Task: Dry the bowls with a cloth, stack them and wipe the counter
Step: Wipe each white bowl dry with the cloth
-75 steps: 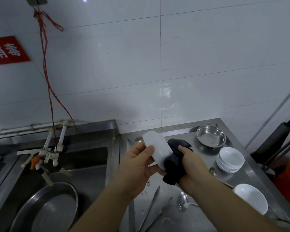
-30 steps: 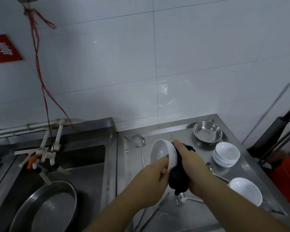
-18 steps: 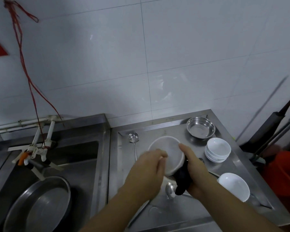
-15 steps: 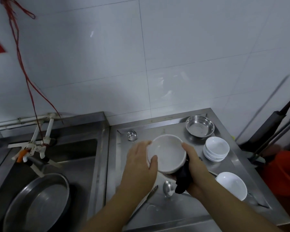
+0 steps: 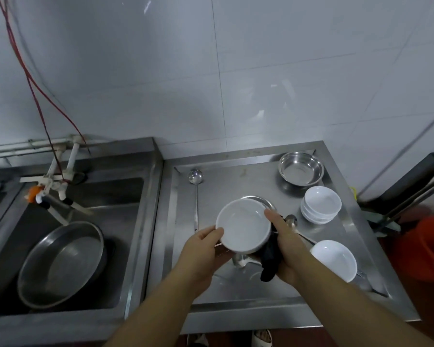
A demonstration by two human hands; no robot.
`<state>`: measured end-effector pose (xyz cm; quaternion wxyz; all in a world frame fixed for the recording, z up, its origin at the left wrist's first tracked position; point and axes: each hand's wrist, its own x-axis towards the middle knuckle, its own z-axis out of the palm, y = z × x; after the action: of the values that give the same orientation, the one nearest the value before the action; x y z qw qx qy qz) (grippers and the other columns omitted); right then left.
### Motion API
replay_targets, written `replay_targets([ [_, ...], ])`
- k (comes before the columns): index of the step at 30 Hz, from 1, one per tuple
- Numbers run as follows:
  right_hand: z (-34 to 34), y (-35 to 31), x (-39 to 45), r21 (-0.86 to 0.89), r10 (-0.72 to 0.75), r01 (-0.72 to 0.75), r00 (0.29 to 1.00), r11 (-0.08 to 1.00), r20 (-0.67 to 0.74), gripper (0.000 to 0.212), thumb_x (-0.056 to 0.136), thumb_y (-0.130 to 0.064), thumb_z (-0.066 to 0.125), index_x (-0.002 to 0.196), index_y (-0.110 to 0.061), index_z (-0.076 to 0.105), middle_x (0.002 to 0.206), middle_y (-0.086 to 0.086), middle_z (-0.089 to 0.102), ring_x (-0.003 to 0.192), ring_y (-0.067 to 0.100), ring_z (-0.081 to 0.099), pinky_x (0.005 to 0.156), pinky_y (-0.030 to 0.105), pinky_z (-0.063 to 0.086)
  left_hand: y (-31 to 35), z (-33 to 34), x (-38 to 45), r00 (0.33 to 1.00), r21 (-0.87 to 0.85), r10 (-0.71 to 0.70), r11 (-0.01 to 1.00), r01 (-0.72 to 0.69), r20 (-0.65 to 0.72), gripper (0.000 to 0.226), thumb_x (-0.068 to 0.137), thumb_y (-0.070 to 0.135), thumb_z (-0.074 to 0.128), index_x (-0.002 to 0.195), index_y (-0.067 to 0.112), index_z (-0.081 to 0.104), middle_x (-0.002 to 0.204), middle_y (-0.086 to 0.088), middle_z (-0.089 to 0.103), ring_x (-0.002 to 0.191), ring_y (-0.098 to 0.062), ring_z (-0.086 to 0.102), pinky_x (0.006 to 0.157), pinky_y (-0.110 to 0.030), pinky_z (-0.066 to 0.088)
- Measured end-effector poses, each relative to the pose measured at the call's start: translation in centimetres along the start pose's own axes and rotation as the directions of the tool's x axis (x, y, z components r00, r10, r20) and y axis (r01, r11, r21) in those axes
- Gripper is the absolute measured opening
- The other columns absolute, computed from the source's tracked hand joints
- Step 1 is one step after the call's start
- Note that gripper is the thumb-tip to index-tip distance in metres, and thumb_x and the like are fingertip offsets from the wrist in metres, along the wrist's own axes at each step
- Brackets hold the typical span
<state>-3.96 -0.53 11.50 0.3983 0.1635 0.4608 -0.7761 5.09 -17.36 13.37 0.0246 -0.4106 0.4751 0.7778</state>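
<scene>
A white bowl [image 5: 243,225] faces up above the steel counter [image 5: 236,179], held between both hands. My left hand [image 5: 198,251] grips its near left rim. My right hand [image 5: 285,244] holds a dark cloth [image 5: 269,259] against the bowl's right side, the thumb over the rim. A stack of small white bowls [image 5: 321,204] stands at the right. One larger white bowl [image 5: 335,259] sits nearer, at the right front.
A steel bowl [image 5: 300,171] stands at the back right, a steel dish [image 5: 263,200] lies under the held bowl, and a ladle [image 5: 196,186] and spoons [image 5: 291,220] lie on the counter. A sink with a steel basin [image 5: 60,264] is left. A red bucket [image 5: 426,249] stands right.
The bowl has turned from edge-on to mouth up while the cloth stayed against its side. My left hand shifted to the near rim. The view tilted down and right.
</scene>
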Motion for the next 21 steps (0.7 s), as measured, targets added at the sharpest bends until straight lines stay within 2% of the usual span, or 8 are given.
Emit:
replay_targets([
  [4, -0.4, 1.1, 0.4, -0.02, -0.053, 0.052, 0.997, 0.998, -0.058, 0.052, 0.086, -0.044, 0.076, 0.13, -0.018, 0.067, 0.121, 0.018, 0.076, 0.114, 0.042, 0.072, 0.1, 0.065, 0.055, -0.5, -0.6, 0.5, 1.0, -0.007, -0.009, 1.0, 0.009, -0.022, 0.014, 0.105, 0.015, 0.064, 0.104, 0.02, 0.077, 0.104, -0.01, 0.082, 0.093, -0.025, 0.081, 0.072, -0.035, 0.065],
  [7, -1.2, 1.7, 0.8, -0.06, -0.158, 0.149, 0.971, 0.987, -0.181, 0.037, 0.091, -0.028, 0.078, 0.126, -0.023, 0.069, 0.116, 0.012, 0.078, 0.108, 0.037, 0.074, 0.091, 0.062, 0.06, -0.7, -1.4, 1.6, 1.0, 0.049, 0.006, 0.999, -0.005, -0.011, 0.014, 0.103, 0.017, 0.067, 0.105, 0.025, 0.078, 0.11, -0.007, 0.081, 0.102, -0.03, 0.079, 0.081, -0.041, 0.066],
  [10, -2.6, 2.1, 0.6, -0.15, -0.239, 0.205, 0.934, 0.967, -0.264, 0.036, 0.09, -0.02, 0.082, 0.124, -0.026, 0.072, 0.11, 0.006, 0.079, 0.103, 0.035, 0.076, 0.087, 0.061, 0.062, -0.8, -1.5, 3.1, 0.998, 0.137, 0.009, 0.99, -0.018, 0.061, 0.017, 0.103, 0.019, 0.068, 0.114, 0.025, 0.079, 0.113, -0.004, 0.08, 0.107, -0.029, 0.077, 0.085, -0.041, 0.066],
  [12, -3.7, 2.3, 0.2, -0.2, -0.279, 0.22, 0.896, 0.955, -0.345, 0.037, 0.087, -0.016, 0.085, 0.12, -0.027, 0.072, 0.102, 0.004, 0.08, 0.096, 0.035, 0.077, 0.083, 0.06, 0.063, -1.0, -1.0, 4.1, 0.995, 0.188, -0.011, 0.982, -0.009, 0.103, 0.017, 0.103, 0.02, 0.068, 0.113, 0.027, 0.079, 0.109, 0.0, 0.081, 0.102, -0.026, 0.079, 0.082, -0.039, 0.066],
  [15, -5.3, 2.6, -0.6, -0.264, -0.314, 0.205, 0.815, 0.942, -0.488, 0.036, 0.082, -0.018, 0.089, 0.112, -0.029, 0.073, 0.092, 0.002, 0.08, 0.081, 0.029, 0.079, 0.071, 0.049, 0.067, -1.9, 0.4, 5.2, 0.981, 0.259, -0.073, 0.966, 0.025, 0.181, 0.016, 0.102, 0.021, 0.069, 0.112, 0.03, 0.078, 0.105, 0.002, 0.082, 0.095, -0.021, 0.08, 0.078, -0.036, 0.066],
  [17, -6.6, 2.8, -1.2, -0.283, -0.328, 0.196, 0.755, 0.939, -0.568, 0.034, 0.079, -0.021, 0.09, 0.107, -0.031, 0.073, 0.086, 0.002, 0.08, 0.078, 0.031, 0.078, 0.069, 0.047, 0.066, -2.5, 1.7, 5.6, 0.962, 0.281, -0.118, 0.959, 0.045, 0.247, 0.019, 0.102, 0.02, 0.069, 0.102, 0.033, 0.082, 0.103, 0.003, 0.082, 0.093, -0.018, 0.08, 0.074, -0.032, 0.065],
  [19, -8.1, 2.8, -1.8, -0.263, -0.327, 0.202, 0.704, 0.943, -0.631, 0.033, 0.078, -0.022, 0.091, 0.102, -0.034, 0.073, 0.083, -0.003, 0.079, 0.077, 0.028, 0.077, 0.065, 0.043, 0.065, -3.1, 3.3, 5.9, 0.943, 0.289, -0.154, 0.955, 0.066, 0.294, 0.023, 0.103, 0.016, 0.067, 0.097, 0.032, 0.083, 0.105, -0.003, 0.082, 0.094, -0.023, 0.08, 0.073, -0.03, 0.065],
  [21, -9.5, 2.6, -2.6, -0.24, -0.322, 0.216, 0.665, 0.947, -0.673, 0.033, 0.078, -0.02, 0.091, 0.1, -0.035, 0.072, 0.083, -0.004, 0.079, 0.074, 0.023, 0.078, 0.058, 0.037, 0.062, -3.9, 5.0, 6.2, 0.934, 0.31, -0.184, 0.947, 0.086, 0.305, 0.019, 0.103, 0.012, 0.065, 0.107, 0.023, 0.079, 0.114, -0.012, 0.078, 0.101, -0.031, 0.078, 0.074, -0.033, 0.065],
])
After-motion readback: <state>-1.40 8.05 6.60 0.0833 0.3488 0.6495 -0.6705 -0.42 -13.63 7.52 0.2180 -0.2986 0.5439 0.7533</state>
